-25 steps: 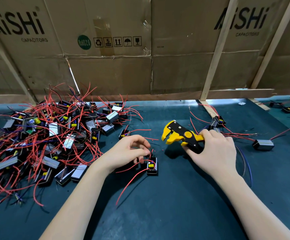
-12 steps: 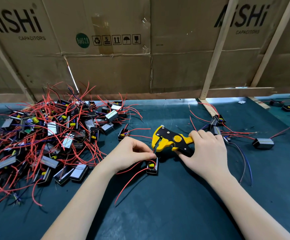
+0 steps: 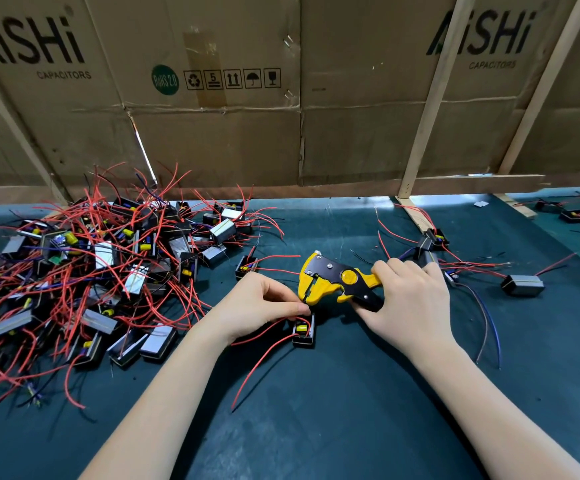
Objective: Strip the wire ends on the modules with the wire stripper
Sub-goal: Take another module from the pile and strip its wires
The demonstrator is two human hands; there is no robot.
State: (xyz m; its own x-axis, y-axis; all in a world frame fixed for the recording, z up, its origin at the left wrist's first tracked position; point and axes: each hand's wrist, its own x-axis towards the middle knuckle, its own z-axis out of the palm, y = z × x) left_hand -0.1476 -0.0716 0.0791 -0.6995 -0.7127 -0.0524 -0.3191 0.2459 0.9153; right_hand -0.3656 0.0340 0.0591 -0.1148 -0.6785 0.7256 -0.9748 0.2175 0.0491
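The handles of the yellow-and-black wire stripper (image 3: pixel 337 282) are gripped in the right hand (image 3: pixel 411 306), whose fingers are curled round them. The tool's head is pointed away from that hand toward the left hand (image 3: pixel 259 304), which lies just beside it. A thin red wire end (image 3: pixel 304 301) is pinched between the left thumb and fingertips and is held right at the stripper's jaws; whether the jaws are closed on the wire cannot be told. The wire is traced down to a small black module (image 3: pixel 303 330) with a yellow part inside, which lies on the dark green table mat (image 3: pixel 351 410) directly below the pinching fingers, touching or almost touching them. A second red lead (image 3: pixel 257 368) is trailed from the module toward the near edge, under the left wrist. Beyond the left hand a lone module (image 3: pixel 246 266) is seen, and farther out on that side a large heap of modules with tangled red wires (image 3: pixel 101 271) is spread. Beyond the right hand a few modules (image 3: pixel 432 239) with red and blue wires are scattered, with one module (image 3: pixel 522 285) well apart. Cardboard sheets (image 3: pixel 212 133) and wooden slats (image 3: pixel 430 109) are stood behind the table.
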